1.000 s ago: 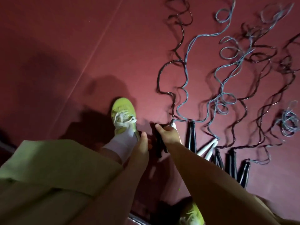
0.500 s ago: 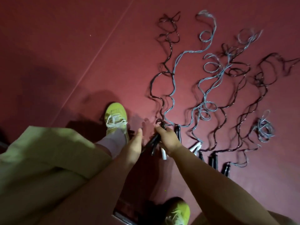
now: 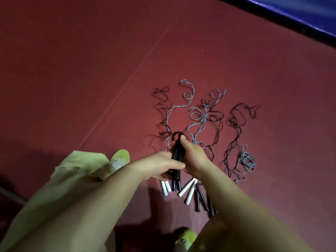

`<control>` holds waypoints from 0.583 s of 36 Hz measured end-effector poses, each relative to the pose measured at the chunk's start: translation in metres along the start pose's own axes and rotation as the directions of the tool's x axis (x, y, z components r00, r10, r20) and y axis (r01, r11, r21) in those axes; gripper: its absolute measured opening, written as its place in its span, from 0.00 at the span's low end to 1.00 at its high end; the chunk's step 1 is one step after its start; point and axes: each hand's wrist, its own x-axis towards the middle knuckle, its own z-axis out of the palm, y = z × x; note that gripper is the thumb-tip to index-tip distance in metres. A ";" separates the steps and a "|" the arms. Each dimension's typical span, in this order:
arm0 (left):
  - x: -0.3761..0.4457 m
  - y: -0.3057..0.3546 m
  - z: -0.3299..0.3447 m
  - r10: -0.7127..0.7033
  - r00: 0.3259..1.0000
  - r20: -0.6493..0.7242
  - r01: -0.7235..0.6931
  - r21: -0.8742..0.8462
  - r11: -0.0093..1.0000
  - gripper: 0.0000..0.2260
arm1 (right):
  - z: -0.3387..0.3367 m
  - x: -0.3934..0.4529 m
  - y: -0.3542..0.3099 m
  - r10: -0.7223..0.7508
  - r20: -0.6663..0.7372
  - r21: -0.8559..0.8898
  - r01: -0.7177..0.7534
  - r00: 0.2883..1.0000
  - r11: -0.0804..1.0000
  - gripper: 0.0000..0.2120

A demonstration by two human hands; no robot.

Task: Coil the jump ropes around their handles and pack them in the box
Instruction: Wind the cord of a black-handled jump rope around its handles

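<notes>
Black handles (image 3: 176, 157) are being gripped together by left hand (image 3: 163, 165) and right hand (image 3: 195, 160), probably so that their rope (image 3: 164, 113) can be coiled around them.

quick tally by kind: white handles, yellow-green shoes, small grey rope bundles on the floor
white handles: 4
yellow-green shoes: 2
small grey rope bundle: 1
total: 7
</notes>
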 end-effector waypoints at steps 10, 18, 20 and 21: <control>-0.040 0.015 0.008 0.039 0.995 0.089 -0.033 -0.075 0.997 0.05 | -0.008 -0.035 -0.015 0.033 0.248 0.224 -0.090 0.968 0.970 0.14; -0.026 0.005 0.006 0.104 0.984 -0.141 -0.075 0.201 0.977 0.03 | -0.003 -0.030 -0.020 0.008 0.257 0.188 -0.058 0.966 0.981 0.13; -0.026 0.007 0.006 0.106 0.993 -0.052 -0.099 0.121 0.988 0.03 | 0.000 -0.031 -0.017 0.005 0.268 0.154 -0.048 0.963 0.987 0.11; -0.026 0.010 0.007 0.088 0.996 0.010 -0.088 0.069 0.994 0.05 | 0.001 -0.031 -0.016 0.001 0.273 0.147 -0.042 0.962 0.988 0.10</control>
